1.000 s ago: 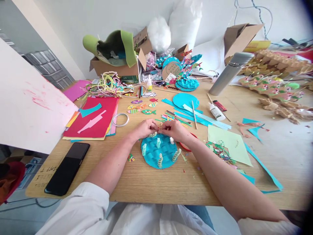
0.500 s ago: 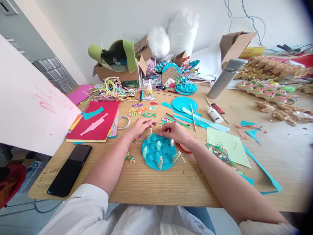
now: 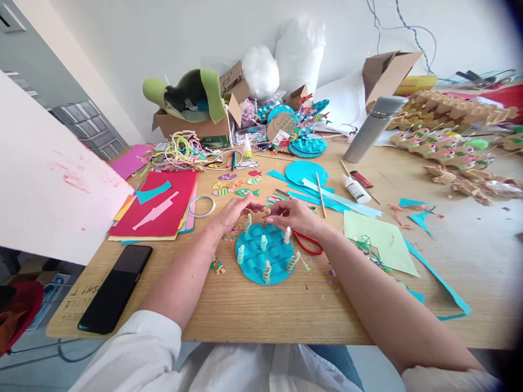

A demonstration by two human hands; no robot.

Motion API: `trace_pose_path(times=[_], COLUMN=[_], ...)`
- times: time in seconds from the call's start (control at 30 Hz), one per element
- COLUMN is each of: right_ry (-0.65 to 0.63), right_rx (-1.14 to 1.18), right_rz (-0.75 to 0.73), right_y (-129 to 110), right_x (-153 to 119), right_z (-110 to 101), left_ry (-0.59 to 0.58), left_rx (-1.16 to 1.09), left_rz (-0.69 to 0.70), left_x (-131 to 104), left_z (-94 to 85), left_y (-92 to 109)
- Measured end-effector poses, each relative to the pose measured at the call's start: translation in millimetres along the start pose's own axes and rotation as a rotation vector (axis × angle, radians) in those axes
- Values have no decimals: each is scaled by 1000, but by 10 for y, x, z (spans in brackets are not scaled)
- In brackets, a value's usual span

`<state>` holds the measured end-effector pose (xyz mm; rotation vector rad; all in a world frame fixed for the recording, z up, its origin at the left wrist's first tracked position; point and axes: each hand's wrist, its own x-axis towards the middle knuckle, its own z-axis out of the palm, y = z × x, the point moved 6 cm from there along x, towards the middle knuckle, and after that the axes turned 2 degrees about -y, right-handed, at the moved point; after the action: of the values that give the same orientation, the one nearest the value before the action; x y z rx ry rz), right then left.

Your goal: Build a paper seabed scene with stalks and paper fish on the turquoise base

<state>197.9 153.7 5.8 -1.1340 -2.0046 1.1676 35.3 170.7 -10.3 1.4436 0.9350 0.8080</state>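
A round blue woven paper disc [image 3: 261, 256] lies on the wooden table, with several upright spiral paper coils on it, pale green ones and a whitish one [image 3: 287, 235] among them. My left hand [image 3: 241, 211] is over the disc's back left edge, beside a green coil [image 3: 248, 223], its fingers reaching to the right. My right hand [image 3: 292, 215] is at the back edge, thumb and fingertips pinched at a small orange-brown coil [image 3: 267, 213]. What my left fingertips hold, if anything, is too small to tell.
Paper fish [image 3: 247, 192], blue paper strips [image 3: 339, 202] and a glue bottle [image 3: 357, 189] lie behind the disc. Red scissors [image 3: 308, 244] are at its right. A phone [image 3: 116, 288] and coloured paper [image 3: 163, 201] lie left; a metal flask [image 3: 373, 129] stands back right.
My left fingers have closed in toward my right hand and lie flatter. My right hand has shifted slightly, showing more of the red scissors handle. The view has moved a little.
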Motion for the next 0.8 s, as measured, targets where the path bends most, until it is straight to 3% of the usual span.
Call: trace_pose_path(times=[0.27,0.43,0.8], right_ry=[66,144,190], right_rx=[173,119,204], right_rz=[-96,-106,-142], right_y=[-53,-111,-77], right_x=[1,-12,-3], right_z=[0,-28,-11], left_ry=[-58,-95,-60], left_rx=[-67,-129,-132], left_rz=[-14,-49,22], left_x=[54,22,22], left_z=[116,205,237], left_y=[-101,-110,-31])
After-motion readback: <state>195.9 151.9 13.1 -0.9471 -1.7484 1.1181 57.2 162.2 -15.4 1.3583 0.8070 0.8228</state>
